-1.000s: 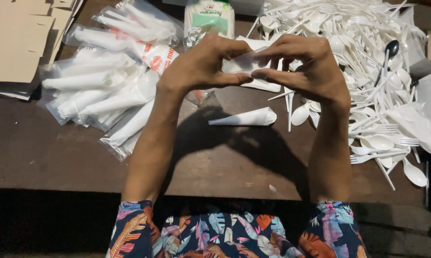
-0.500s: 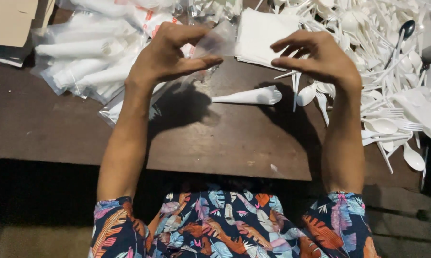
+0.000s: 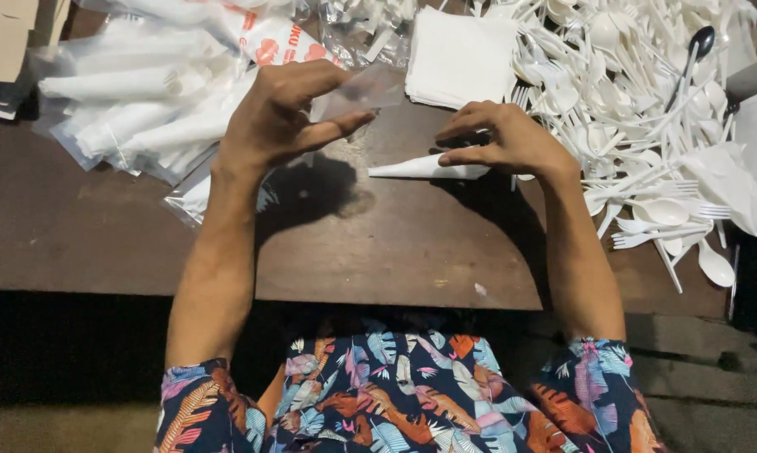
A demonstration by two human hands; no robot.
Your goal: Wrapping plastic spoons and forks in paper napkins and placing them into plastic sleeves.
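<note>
My left hand point(image 3: 282, 117) is raised above the dark wooden table point(image 3: 127, 243) and pinches a small clear plastic sleeve point(image 3: 363, 91) between thumb and fingers. Lower down, my right hand point(image 3: 504, 143) rests on the table with its fingertips on a napkin rolled into a white cone point(image 3: 420, 168), which lies flat and points left. A stack of white paper napkins point(image 3: 458, 54) lies just behind the right hand.
A heap of white plastic spoons and forks point(image 3: 647, 101), with one black spoon point(image 3: 697, 46) among them, covers the right side. Finished clear packets with white rolls point(image 3: 135, 109) are piled at the left. Cardboard point(image 3: 5, 33) lies at the far left corner.
My hands have parted. The left hand keeps the clear sleeve raised, while the right hand has dropped onto the rolled napkin cone on the table.
</note>
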